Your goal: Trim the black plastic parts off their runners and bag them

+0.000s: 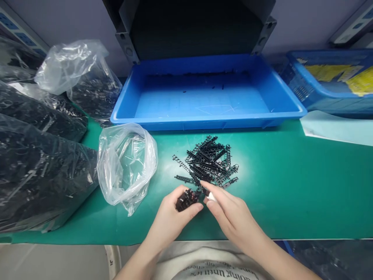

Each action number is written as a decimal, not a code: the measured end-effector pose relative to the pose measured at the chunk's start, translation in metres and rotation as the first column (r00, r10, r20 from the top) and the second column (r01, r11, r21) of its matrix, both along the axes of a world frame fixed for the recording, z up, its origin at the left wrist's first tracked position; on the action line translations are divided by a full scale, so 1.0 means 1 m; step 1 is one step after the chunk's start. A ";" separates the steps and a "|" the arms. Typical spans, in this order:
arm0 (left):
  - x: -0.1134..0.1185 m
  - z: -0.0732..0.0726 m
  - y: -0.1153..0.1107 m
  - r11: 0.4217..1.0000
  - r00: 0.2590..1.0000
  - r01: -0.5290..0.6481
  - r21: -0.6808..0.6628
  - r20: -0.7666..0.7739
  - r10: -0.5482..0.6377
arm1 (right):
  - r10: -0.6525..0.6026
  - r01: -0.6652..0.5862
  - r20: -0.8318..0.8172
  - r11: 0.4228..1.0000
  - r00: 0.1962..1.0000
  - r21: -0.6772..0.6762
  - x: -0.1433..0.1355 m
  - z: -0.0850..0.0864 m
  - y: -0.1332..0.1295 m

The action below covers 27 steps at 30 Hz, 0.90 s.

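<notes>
My left hand [171, 210] is curled around a bunch of small black plastic parts [186, 200]. Close beside it, my right hand [227, 206] has its thumb and fingers drawn together. A small white thing [211, 196] shows between those fingers, with something dark next to it; what exactly they grip is hidden. Just beyond both hands lies a loose pile of thin black ladder-like plastic strips [210, 161] on the green tabletop [279, 186]. My right index finger reaches the pile's near edge.
An open clear plastic bag [128, 167] stands left of the pile. Large bags of black parts [43, 175] crowd the left side. Behind the pile sits a blue tray [204, 123] with a few black bits. A blue basket [329, 99] and pale paper [338, 130] are at right.
</notes>
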<state>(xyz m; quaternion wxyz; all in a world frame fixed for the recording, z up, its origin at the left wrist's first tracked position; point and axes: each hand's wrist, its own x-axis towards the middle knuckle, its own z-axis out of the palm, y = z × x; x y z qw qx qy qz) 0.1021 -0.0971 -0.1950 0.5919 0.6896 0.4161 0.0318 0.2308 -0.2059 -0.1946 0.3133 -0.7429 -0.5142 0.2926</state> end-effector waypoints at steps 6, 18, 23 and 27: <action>-0.002 -0.002 -0.004 0.907 0.968 -0.149 -0.394 0.132 0.216 | 0.077 -0.080 0.057 0.996 0.995 0.048 -0.002 0.006 -0.005; 0.000 0.004 -0.005 0.974 0.990 -0.121 -0.193 0.055 0.133 | 0.120 -0.147 0.291 0.986 0.949 0.074 -0.005 0.006 -0.006; 0.000 0.004 -0.005 0.975 0.990 -0.114 -0.191 0.058 0.127 | 0.105 -0.141 0.299 0.985 0.948 0.100 -0.005 0.006 -0.006; -0.001 0.002 -0.005 0.971 0.991 -0.100 -0.216 0.060 0.116 | 0.096 -0.127 0.275 0.987 0.957 0.099 -0.005 0.004 -0.005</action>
